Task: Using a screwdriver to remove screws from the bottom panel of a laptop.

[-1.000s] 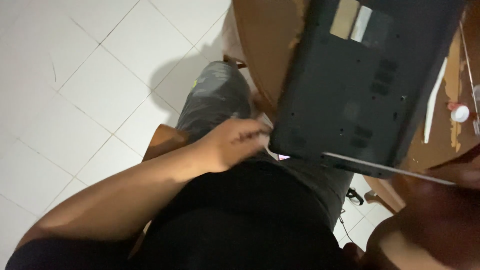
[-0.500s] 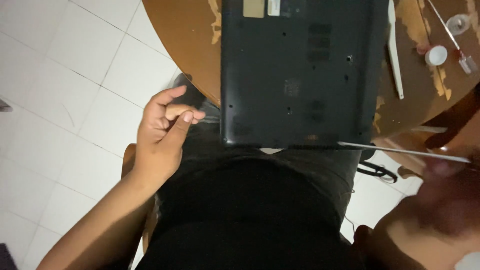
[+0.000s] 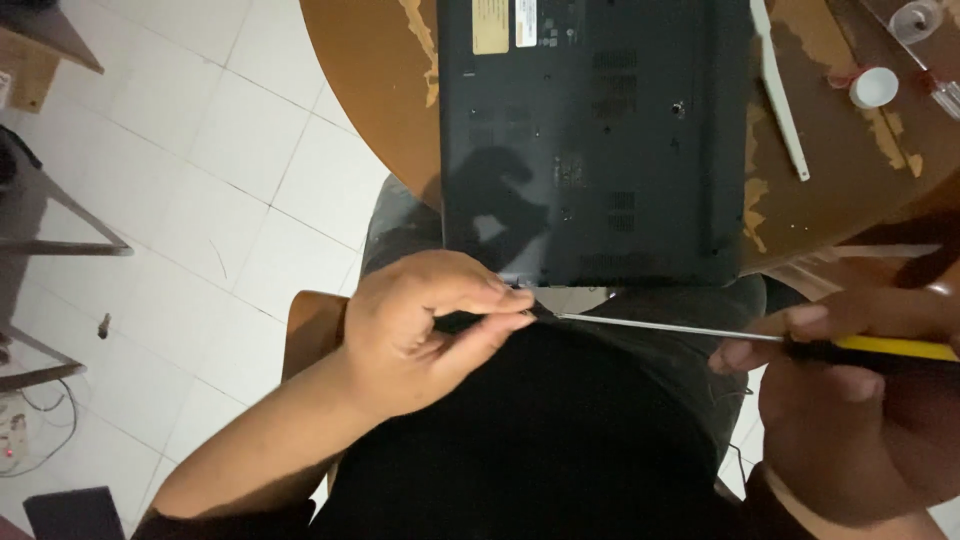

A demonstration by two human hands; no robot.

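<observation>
At the far left, white floor tiles (image 3: 200, 170) fill the view, crossed by the thin legs of a dark stand (image 3: 70, 245), with a tangle of cables (image 3: 30, 450) near the bottom corner. A brown chair seat (image 3: 312, 325) shows under the person's left forearm.

The left hand (image 3: 425, 330) is curled over the person's lap, thumb and forefinger pinched together at the tip of the screwdriver (image 3: 760, 338); whether something small sits between those fingertips cannot be made out. The tool lies almost level across the lap, its long axis running left to right: the thin metal shaft points left toward the pinched fingers, and the yellow and black handle points right. Its tip sits just below the near edge of the laptop (image 3: 595, 140).

The laptop lies bottom up on a round wooden table (image 3: 370, 90) with worn, peeling patches; its near edge juts past the table rim toward the person. Its dark underside shows vent slots and two stickers at the far edge, and the left hand's shadow falls on it. To the right of it lie a long white strip (image 3: 782, 100), a small white cap (image 3: 873, 87) and a clear round piece (image 3: 915, 18).

The right hand (image 3: 850, 400) is closed around the handle, fingers wrapped over it. This hand is dim and blurred, and cut off by the right edge.
</observation>
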